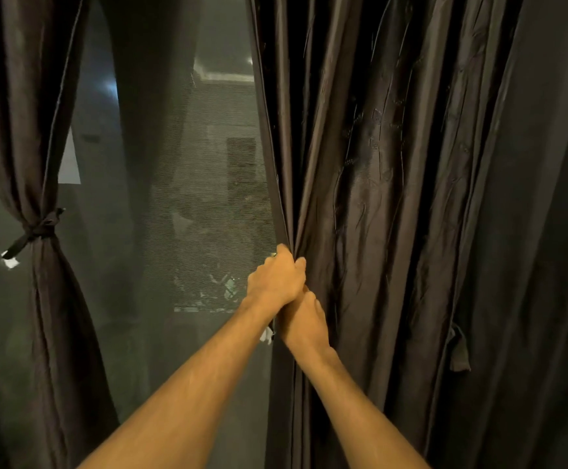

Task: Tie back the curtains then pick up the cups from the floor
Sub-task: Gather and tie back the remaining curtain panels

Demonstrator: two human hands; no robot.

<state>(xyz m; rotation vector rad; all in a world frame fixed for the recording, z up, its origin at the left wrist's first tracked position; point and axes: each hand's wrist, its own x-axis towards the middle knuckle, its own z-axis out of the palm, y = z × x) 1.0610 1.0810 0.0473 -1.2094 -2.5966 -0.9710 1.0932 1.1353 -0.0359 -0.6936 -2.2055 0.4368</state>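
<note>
left grip (275,279) and right grip (304,321) both clutch the edge of the right curtain (394,198), whose slick folds may slip loose before tying

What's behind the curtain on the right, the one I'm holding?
The right curtain lets nothing show through, so whatever lies directly behind it is hidden. Beside its left edge only a mesh window screen shows.
</note>
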